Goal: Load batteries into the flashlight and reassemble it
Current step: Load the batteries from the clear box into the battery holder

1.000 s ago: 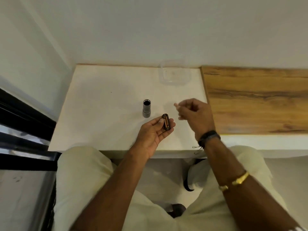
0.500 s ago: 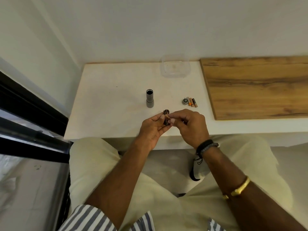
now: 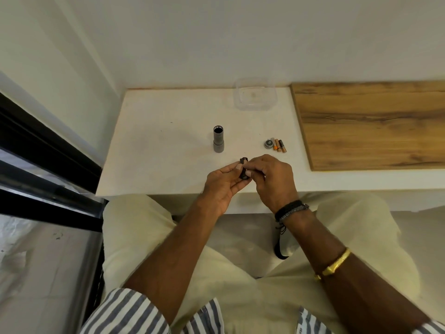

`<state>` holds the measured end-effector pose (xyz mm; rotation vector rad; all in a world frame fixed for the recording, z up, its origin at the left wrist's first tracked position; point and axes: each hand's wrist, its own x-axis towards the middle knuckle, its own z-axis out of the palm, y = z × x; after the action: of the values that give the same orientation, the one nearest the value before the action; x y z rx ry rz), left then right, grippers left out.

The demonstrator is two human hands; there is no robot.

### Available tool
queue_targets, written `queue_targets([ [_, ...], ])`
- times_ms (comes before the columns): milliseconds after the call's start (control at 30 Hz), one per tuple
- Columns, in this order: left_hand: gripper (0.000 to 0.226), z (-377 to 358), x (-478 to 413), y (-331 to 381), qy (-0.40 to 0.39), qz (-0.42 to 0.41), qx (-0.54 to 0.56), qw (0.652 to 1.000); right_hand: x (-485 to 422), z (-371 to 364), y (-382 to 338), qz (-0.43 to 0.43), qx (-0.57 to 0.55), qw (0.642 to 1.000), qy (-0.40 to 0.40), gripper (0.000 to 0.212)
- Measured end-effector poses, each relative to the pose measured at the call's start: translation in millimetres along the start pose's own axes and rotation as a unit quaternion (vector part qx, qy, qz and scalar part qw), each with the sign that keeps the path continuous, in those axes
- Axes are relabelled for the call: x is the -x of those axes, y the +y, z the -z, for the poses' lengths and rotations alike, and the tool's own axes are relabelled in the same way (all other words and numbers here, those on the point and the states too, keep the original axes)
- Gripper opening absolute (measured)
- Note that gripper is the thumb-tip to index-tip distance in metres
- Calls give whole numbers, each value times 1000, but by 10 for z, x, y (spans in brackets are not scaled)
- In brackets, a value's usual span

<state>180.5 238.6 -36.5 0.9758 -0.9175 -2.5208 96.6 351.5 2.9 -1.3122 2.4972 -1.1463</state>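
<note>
A grey flashlight body [image 3: 218, 139] stands upright on the white table [image 3: 168, 150], its open end up. A small black battery holder [image 3: 243, 168] sits between my two hands near the table's front edge. My left hand [image 3: 222, 185] grips it from the left with thumb and fingers. My right hand [image 3: 272, 179] pinches it from the right; what its fingertips hold against it is hidden. To the right lie loose orange-and-black batteries [image 3: 279, 145] beside the round grey end cap [image 3: 268, 143].
A clear plastic container [image 3: 255, 94] stands at the back of the table against the wall. A wooden board [image 3: 370, 124] covers the surface to the right. A dark window frame [image 3: 43, 150] runs along the left. My lap is below the table edge.
My right hand came back from the right and closed in on the battery holder in my left hand. The view tilted down, and the batteries and cap came into sight.
</note>
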Motion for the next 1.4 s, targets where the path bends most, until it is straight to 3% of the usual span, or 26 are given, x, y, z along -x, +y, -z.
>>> queue_targets([
  [233, 21, 12, -6, -9, -6, 19, 11, 1000, 2, -20, 50, -10, -21, 1000, 19, 18],
  [400, 17, 29, -15, -31, -7, 24, -12, 1000, -54, -1, 150, -120, -87, 989, -15, 14],
  [567, 21, 32, -21, -52, -12, 29, -48, 998, -102, 58, 298, -221, -186, 955, -68, 21],
  [733, 22, 9, -39, -69, 27, 25, -50, 998, -83, 9, 344, -199, -177, 962, -58, 14],
  [933, 29, 33, -61, 23, 40, 4, -24, 999, -20, -84, 274, -73, -83, 992, -56, 36],
  [1067, 29, 38, -41, 10, 34, 5, -26, 999, -6, -138, 218, -21, -22, 999, -33, 29],
  [1267, 31, 37, -23, 15, 25, 6, -34, 999, 1, -138, 219, -32, -38, 998, -28, 27],
  [1400, 34, 21, -24, 38, 8, -2, -71, 997, -10, -130, 248, -79, -79, 993, -35, 43],
])
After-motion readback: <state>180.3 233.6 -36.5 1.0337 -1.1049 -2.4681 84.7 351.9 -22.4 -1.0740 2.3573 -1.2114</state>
